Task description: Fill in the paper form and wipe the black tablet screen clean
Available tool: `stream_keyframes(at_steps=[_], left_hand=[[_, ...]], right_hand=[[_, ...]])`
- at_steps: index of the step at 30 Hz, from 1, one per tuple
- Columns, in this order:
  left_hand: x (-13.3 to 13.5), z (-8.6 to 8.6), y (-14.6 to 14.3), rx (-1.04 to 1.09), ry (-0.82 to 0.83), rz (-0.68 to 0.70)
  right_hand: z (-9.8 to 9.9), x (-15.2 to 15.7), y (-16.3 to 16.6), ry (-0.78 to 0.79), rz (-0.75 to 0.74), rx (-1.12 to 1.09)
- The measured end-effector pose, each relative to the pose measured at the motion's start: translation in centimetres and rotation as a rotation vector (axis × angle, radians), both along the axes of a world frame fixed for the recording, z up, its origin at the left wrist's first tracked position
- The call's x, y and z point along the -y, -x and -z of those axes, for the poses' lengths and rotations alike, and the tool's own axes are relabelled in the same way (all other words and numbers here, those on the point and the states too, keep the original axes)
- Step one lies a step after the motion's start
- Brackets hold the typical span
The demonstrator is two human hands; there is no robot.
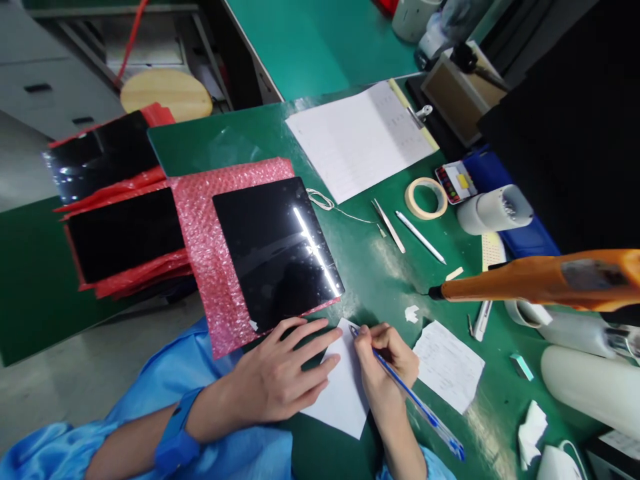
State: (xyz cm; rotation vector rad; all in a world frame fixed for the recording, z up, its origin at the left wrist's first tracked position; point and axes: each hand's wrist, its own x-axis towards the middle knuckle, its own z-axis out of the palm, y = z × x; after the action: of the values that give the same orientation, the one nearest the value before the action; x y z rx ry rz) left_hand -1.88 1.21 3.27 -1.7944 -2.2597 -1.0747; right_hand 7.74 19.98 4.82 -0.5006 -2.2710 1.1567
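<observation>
A small sheet of white paper [345, 393] lies on the green table in front of me. My right hand [387, 357] grips a blue ballpoint pen [423, 407], its tip on the paper near the upper edge. Flat and with fingers spread, my left hand [285, 373] rests partly over the paper's left side. Just beyond it lies a glossy black panel [275, 247] on pink bubble wrap [200, 267]. To the right of my right hand sits a torn piece of paper [447, 367] with faint writing.
A clipboard with papers [360, 140] lies at the back. Masking tape [426, 199], tweezers [389, 227] and a white pen [420, 237] are scattered to the right. An orange tool [540, 280] juts in from the right. More black panels [130, 233] in red wrap lie at left.
</observation>
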Motion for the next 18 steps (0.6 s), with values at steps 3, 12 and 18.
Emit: stream_keyframes(at_steps=[3,12,18], left_hand=[[0.01,0.02,0.06,0.003,-0.003,0.006],[0.16,-0.07,0.06,-0.008,0.014,0.005],[0.02,-0.2,0.15,-0.01,0.011,-0.002]], right_hand=[[0.12,-0.03,-0.03,-0.007,-0.013,-0.003],[0.34,-0.14,-0.16,0.002,0.003,0.024],[0.09,0.05,0.01,0.004,0.007,0.022]])
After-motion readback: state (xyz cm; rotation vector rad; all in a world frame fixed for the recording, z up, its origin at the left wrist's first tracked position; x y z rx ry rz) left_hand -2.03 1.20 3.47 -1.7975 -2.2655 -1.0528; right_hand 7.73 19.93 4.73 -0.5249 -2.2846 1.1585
